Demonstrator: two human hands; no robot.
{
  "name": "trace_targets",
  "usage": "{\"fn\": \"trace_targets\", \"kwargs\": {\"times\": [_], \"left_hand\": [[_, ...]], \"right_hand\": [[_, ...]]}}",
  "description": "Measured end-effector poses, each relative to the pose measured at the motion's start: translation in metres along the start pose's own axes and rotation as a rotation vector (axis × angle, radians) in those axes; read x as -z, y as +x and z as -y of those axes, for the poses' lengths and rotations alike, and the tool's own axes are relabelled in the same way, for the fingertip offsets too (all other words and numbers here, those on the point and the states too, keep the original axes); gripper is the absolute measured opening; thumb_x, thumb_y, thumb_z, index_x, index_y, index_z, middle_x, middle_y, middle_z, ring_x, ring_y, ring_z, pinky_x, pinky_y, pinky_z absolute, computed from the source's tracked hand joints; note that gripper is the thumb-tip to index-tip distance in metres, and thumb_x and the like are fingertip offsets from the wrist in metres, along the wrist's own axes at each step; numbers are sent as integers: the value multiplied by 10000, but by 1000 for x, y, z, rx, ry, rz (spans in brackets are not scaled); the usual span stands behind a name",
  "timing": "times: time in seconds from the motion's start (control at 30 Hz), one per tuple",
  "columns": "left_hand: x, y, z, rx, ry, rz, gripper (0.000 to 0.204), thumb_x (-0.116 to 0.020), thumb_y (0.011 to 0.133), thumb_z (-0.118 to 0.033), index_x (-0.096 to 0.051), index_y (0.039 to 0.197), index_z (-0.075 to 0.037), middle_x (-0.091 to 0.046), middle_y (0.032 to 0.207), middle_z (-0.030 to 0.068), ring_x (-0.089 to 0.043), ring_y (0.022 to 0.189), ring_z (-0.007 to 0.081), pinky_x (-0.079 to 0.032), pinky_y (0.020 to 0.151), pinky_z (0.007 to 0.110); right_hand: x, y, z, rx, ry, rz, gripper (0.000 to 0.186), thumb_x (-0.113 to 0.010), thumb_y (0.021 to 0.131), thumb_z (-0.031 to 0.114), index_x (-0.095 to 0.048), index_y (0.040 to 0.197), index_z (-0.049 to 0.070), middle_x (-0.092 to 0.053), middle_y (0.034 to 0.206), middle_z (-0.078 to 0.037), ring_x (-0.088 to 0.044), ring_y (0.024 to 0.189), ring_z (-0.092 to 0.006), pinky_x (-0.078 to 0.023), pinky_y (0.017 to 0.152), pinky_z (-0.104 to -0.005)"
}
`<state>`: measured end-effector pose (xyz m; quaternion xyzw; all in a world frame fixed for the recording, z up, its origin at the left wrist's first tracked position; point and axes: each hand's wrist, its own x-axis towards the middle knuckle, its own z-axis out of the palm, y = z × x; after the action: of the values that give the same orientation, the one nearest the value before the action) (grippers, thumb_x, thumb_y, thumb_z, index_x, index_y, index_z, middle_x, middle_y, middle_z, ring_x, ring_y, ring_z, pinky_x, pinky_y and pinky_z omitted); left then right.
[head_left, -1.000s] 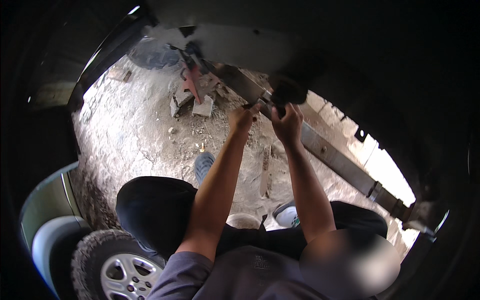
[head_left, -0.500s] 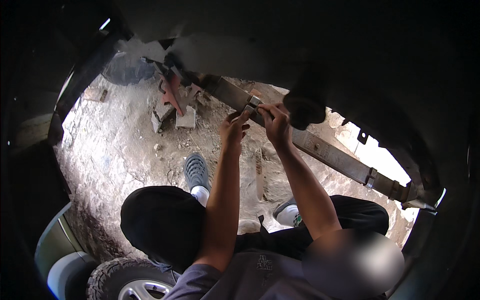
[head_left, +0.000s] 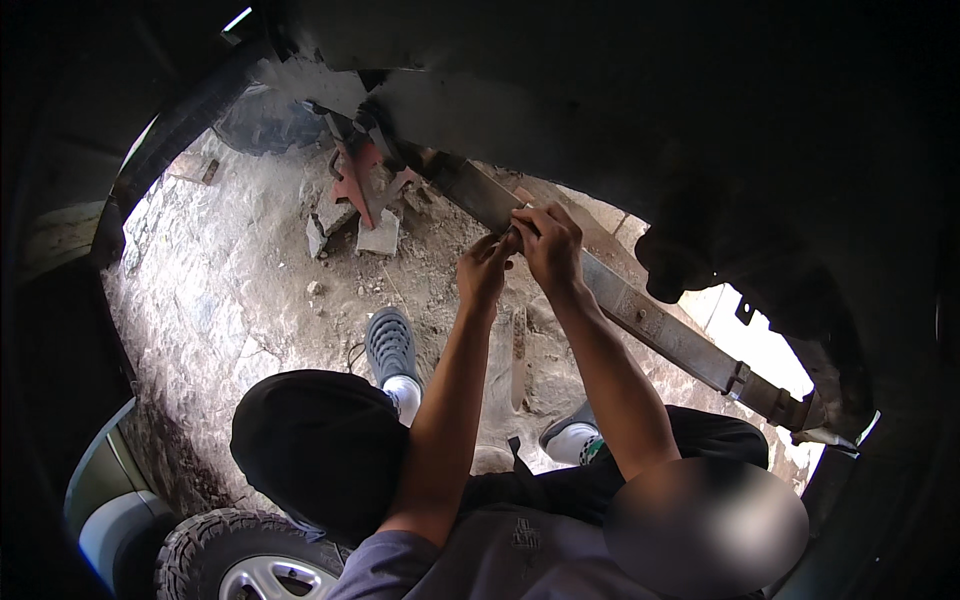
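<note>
both sets of fingers are pinching at one spot on the leaf spring (head_left: 640, 310), right hand (head_left: 550, 245) closing over its top edge, left hand (head_left: 485, 270) touching from below (what they grip i cannot tell). step looks like fitting or loosening something small; next calls for steady fingertip work. red jack stand (head_left: 355, 185) standing beyond on dirt ground (head_left: 220, 290).

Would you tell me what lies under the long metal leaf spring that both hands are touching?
Under the leaf spring lies rocky dirt ground, with a red stand on flat stones near its far end. The left hand, right hand and both forearms cover the ground directly beneath them.
</note>
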<state>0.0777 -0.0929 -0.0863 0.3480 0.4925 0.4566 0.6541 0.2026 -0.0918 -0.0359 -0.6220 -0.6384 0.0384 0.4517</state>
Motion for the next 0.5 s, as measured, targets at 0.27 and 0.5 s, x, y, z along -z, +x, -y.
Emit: {"fn": "trace_targets", "kwargs": {"times": [0.27, 0.5], "left_hand": [[-2, -5, -5, 71, 140, -16, 478, -742, 998, -301, -670, 1356, 8, -767, 1135, 105, -727, 995, 154, -558, 807, 298], [-5, -2, 4, 57, -30, -1, 478, -763, 985, -328, -691, 1345, -22, -768, 1131, 71, -718, 977, 149, -543, 811, 294]], "right_hand": [[8, -3, -19, 82, -2, 65, 193, -827, 847, 78, -810, 1039, 92, -647, 833, -103, -668, 748, -267, -544, 697, -385], [14, -1, -15, 58, -8, 73, 178, -825, 845, 67, -805, 1022, 80, -653, 846, -110, -663, 742, -269, -543, 695, -376]]}}
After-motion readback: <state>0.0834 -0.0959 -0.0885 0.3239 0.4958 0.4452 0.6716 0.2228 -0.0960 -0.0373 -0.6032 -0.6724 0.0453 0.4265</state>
